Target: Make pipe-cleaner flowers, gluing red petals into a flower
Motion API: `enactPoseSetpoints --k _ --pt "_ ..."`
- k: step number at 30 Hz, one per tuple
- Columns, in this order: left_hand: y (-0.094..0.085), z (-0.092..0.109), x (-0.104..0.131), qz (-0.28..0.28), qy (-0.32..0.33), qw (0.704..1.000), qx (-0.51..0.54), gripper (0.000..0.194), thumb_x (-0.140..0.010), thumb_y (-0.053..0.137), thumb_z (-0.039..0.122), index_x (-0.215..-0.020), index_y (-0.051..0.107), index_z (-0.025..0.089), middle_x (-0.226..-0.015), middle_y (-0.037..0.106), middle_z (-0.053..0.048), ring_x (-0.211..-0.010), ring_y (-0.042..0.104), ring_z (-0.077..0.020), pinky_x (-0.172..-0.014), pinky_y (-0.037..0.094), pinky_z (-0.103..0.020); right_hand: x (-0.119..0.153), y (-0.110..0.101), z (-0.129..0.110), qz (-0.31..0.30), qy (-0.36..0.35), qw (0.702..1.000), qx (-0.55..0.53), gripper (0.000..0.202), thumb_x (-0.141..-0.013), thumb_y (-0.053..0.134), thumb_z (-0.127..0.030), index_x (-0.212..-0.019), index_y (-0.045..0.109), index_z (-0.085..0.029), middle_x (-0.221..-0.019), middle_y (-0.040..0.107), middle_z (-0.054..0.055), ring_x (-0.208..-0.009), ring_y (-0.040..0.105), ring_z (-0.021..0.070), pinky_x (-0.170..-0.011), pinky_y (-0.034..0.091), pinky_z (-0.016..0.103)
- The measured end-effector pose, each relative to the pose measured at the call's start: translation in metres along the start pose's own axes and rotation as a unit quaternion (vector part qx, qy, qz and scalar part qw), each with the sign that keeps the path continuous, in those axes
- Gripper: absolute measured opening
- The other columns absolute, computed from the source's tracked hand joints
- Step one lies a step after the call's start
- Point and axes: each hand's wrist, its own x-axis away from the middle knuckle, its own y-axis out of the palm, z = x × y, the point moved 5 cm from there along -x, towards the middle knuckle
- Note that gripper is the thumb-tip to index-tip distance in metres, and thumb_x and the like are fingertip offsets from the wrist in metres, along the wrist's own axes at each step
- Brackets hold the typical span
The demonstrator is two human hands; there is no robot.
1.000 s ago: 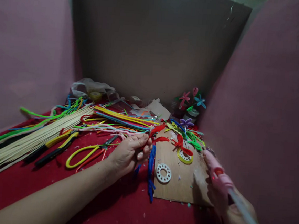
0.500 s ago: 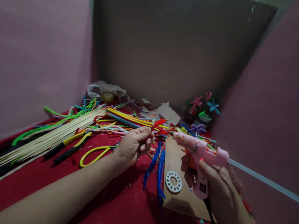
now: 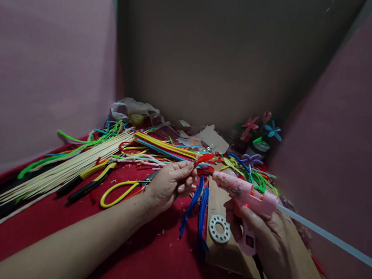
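Observation:
My left hand (image 3: 171,183) is closed, pinching a red fuzzy piece (image 3: 205,159) whose looped ends stick out to the right of the fingertips. My right hand (image 3: 262,231) is wrapped round the handle of a pink glue gun (image 3: 244,193). A small red light shows on the gun, and a long pale glue stick (image 3: 329,236) comes out of its back. The gun's nozzle points left, close to the red piece; whether they touch cannot be told. Below the gun, a white ring with holes (image 3: 219,229) lies on a brown board (image 3: 228,256).
Wooden sticks (image 3: 74,165), black-and-yellow pliers (image 3: 94,184) and yellow-handled scissors (image 3: 120,193) lie on the red cloth (image 3: 131,255) at left. Blue fuzzy stems (image 3: 203,214) hang beside the board. Behind are coloured stems, a plastic bag (image 3: 135,106) and fuzzy flowers (image 3: 273,130).
The view has shifted slightly, moving the scene a little to the right. The glue gun's back end is tilted lower, and its nozzle remains near the red piece.

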Motion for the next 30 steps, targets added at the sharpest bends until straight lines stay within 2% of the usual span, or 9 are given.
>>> enactPoseSetpoints --k 6,11,14,19,30 --pt "-0.001 -0.001 0.001 0.007 0.007 1.0 -0.012 0.022 -0.078 0.057 0.031 -0.068 0.054 0.011 -0.047 0.044 0.005 -0.034 0.028 -0.0001 -0.039 0.022 -0.014 0.001 0.002 0.016 -0.021 0.03 0.999 -0.007 0.034 -0.072 0.053 -0.047 -0.065 0.062 -0.016 -0.049 0.055 0.002 -0.04 0.048 0.0124 -0.035 0.039 0.021" --pt "0.001 0.0 0.001 -0.008 0.024 0.999 -0.023 0.02 -0.079 0.056 0.028 -0.068 0.055 0.011 -0.048 0.045 0.004 -0.035 0.029 0.0 -0.04 0.022 -0.014 0.003 0.001 0.025 -0.012 0.051 0.998 -0.023 0.034 -0.072 0.056 -0.049 -0.067 0.062 -0.015 -0.054 0.058 0.003 -0.043 0.05 0.0128 -0.038 0.04 0.021" --pt "0.0 -0.001 0.001 -0.009 0.026 0.999 -0.03 0.021 -0.08 0.055 0.029 -0.068 0.055 0.011 -0.048 0.045 0.004 -0.035 0.029 -0.0002 -0.039 0.022 -0.015 0.004 0.003 0.022 -0.026 0.048 0.998 -0.028 0.032 -0.072 0.055 -0.048 -0.071 0.063 -0.017 -0.054 0.057 0.003 -0.043 0.048 0.0128 -0.038 0.04 0.022" --pt "-0.001 -0.001 0.0 -0.005 0.024 0.999 -0.039 0.021 -0.079 0.056 0.029 -0.068 0.056 0.01 -0.048 0.046 0.004 -0.035 0.029 -0.0004 -0.04 0.02 -0.016 0.004 0.003 0.009 -0.02 0.04 0.999 0.007 0.031 -0.069 0.056 -0.048 -0.064 0.061 -0.018 -0.049 0.053 0.002 -0.04 0.045 0.0119 -0.034 0.038 0.021" --pt "0.0 -0.002 0.0 -0.019 0.027 0.998 -0.051 0.022 -0.079 0.055 0.029 -0.066 0.054 0.011 -0.048 0.045 0.004 -0.035 0.028 -0.0004 -0.039 0.017 -0.017 0.003 0.004 0.008 -0.015 0.044 0.999 0.007 0.036 -0.065 0.057 -0.052 -0.055 0.057 -0.018 -0.043 0.048 0.001 -0.036 0.041 0.0104 -0.032 0.035 0.021"
